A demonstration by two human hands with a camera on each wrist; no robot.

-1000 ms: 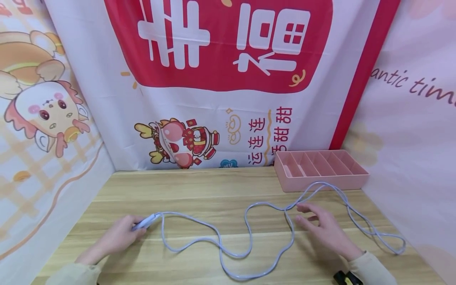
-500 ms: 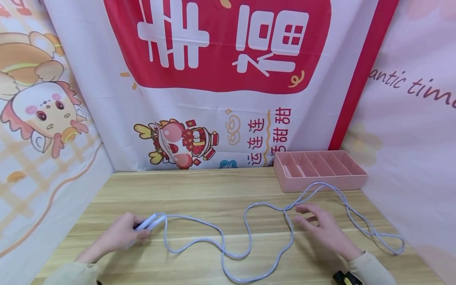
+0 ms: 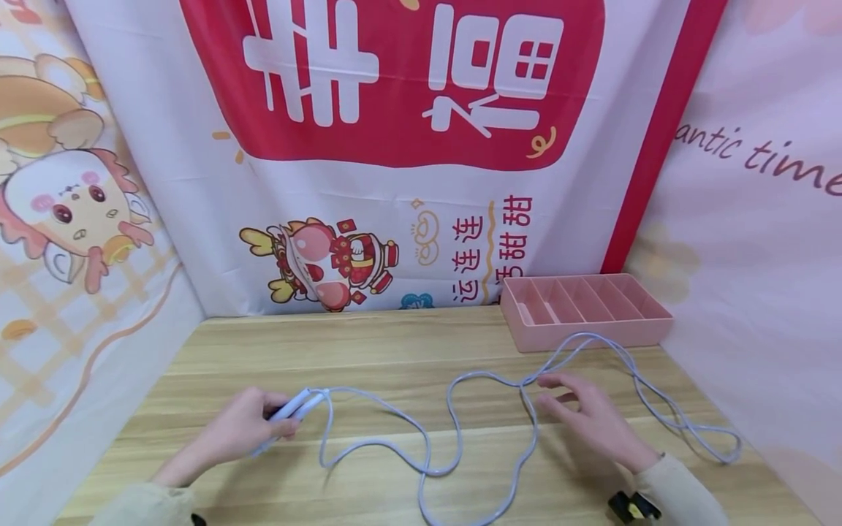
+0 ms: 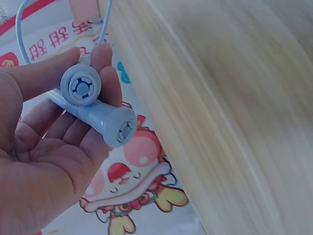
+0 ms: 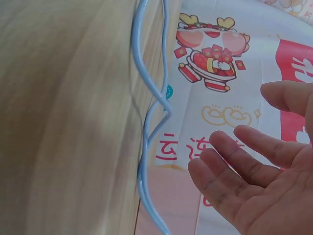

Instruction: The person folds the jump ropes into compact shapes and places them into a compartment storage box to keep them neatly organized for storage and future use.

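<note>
My left hand (image 3: 245,429) grips both handles (image 4: 82,89) of a light blue jump rope, their round ends facing the left wrist camera. One handle lies across the other between thumb and fingers. From the handles, the thin rope (image 5: 136,44) runs in loose curves and crossings over the table to the right. My right hand (image 3: 592,422) is beside one of its crossings, fingers spread and slightly bent, holding nothing. In the right wrist view, the rope passes a little way off from the fingertips (image 5: 198,169).
A pink box (image 3: 641,332) with several compartments stands at the back right of the wooden table (image 3: 368,343). A rope loop reaches up to its front wall and out toward the right edge. Printed cloths (image 3: 421,146) hang behind and on both sides.
My left hand has moved right and slightly up with the handles, which now show as two side by side. The rope near it has shifted along. My right hand stays in nearly the same pose.
</note>
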